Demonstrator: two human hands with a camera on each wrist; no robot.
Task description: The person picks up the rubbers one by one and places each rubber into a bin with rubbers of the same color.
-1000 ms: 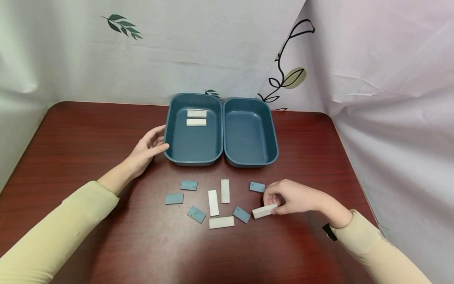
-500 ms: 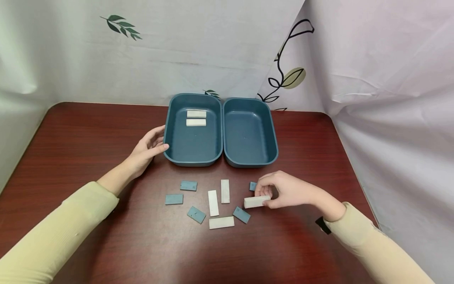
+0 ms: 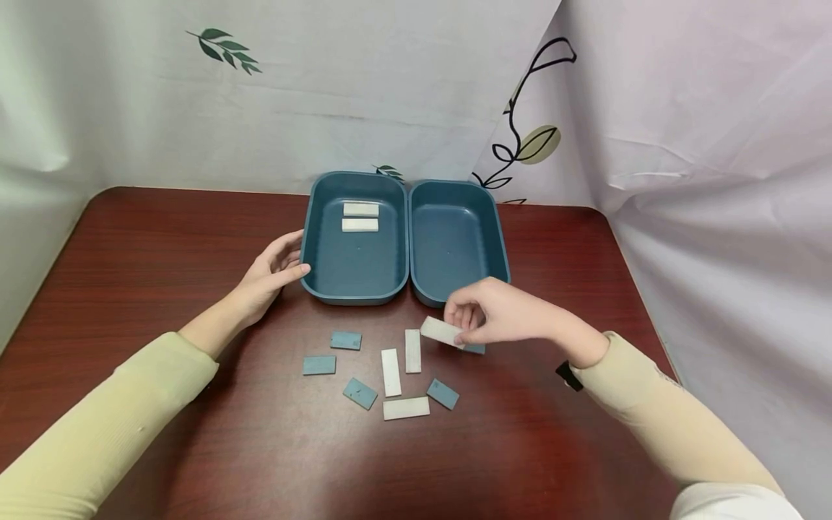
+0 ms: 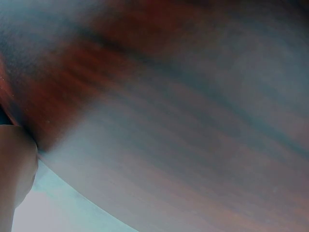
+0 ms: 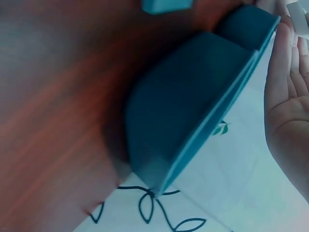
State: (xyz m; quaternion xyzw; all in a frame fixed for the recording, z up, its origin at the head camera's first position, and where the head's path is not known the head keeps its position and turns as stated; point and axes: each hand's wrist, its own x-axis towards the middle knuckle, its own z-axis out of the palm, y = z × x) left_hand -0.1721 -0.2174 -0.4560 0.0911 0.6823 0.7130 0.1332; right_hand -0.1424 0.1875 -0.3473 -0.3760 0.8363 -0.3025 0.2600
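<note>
My right hand (image 3: 503,310) pinches a white rectangular block (image 3: 440,331) between thumb and fingers, just in front of the right blue bin (image 3: 422,292). In the right wrist view the same block (image 5: 298,20) shows at the fingertips. A blue flat block (image 3: 475,349) lies partly hidden below that hand. My left hand (image 3: 263,278) rests against the left side of the left blue bin (image 3: 354,298), its thumb at the rim and its fingers along the outer wall. Inside that bin lie two white blocks (image 3: 360,225), side by side.
On the dark red table (image 3: 260,448), several white blocks (image 3: 391,373) and several blue blocks (image 3: 360,393) lie loose before the bins. The two bins stand side by side near the back edge. A white patterned curtain (image 3: 325,87) hangs behind and at the sides.
My right hand has lifted the white block and carried it left and away from me, towards the right bin. The left hand stays at the left bin.
</note>
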